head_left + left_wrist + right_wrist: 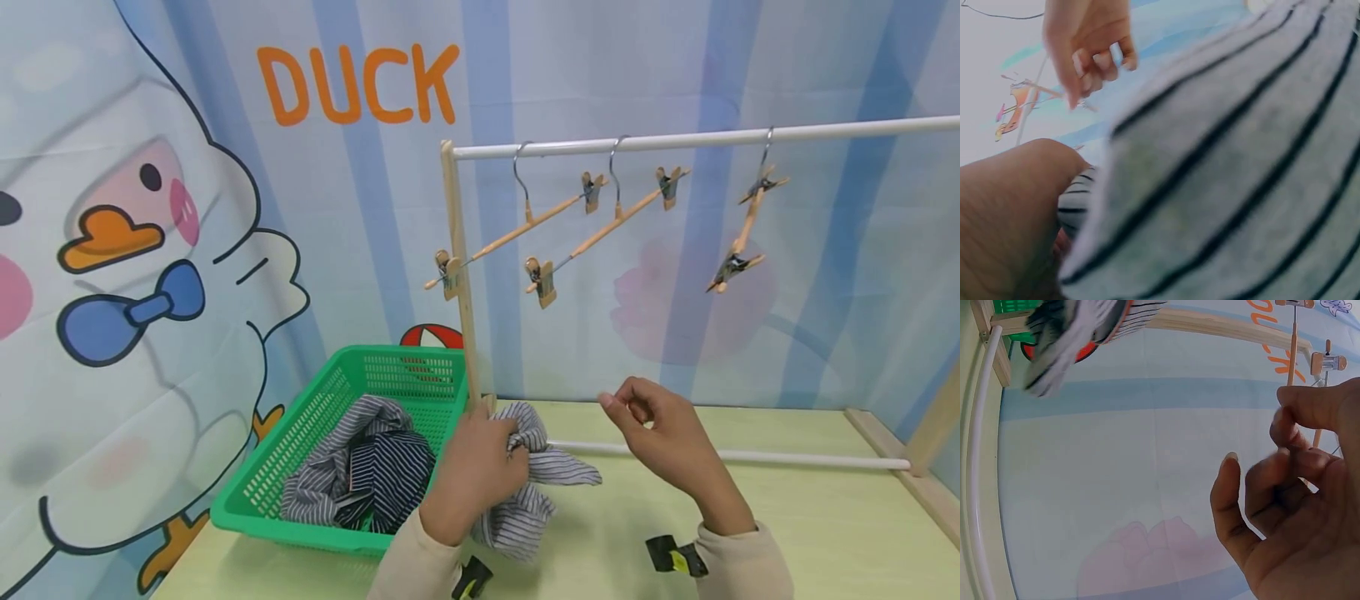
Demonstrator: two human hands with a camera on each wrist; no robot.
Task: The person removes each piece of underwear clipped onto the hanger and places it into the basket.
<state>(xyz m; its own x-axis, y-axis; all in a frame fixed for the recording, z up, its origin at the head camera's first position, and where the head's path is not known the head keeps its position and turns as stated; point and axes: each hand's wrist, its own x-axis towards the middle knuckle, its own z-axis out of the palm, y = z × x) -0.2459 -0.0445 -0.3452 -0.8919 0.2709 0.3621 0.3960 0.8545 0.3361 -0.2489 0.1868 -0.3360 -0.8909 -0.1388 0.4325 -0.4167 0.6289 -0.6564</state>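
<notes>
A grey garment with dark stripes hangs bunched from my left hand, whose fingers grip it beside the green basket. Up close, the same striped cloth fills much of the left wrist view and hides most of the gripping fingers. My right hand is raised to the right of the garment, fingers loosely curled and holding nothing. In the right wrist view the thumb and fingers of the right hand bend inward around bare space, with wooden clip hangers behind them.
A green basket on the left contains more striped clothing. Wooden clip hangers hang on the white rail of a rack. The rack's wooden post rises behind the left hand; a lower white bar crosses the table.
</notes>
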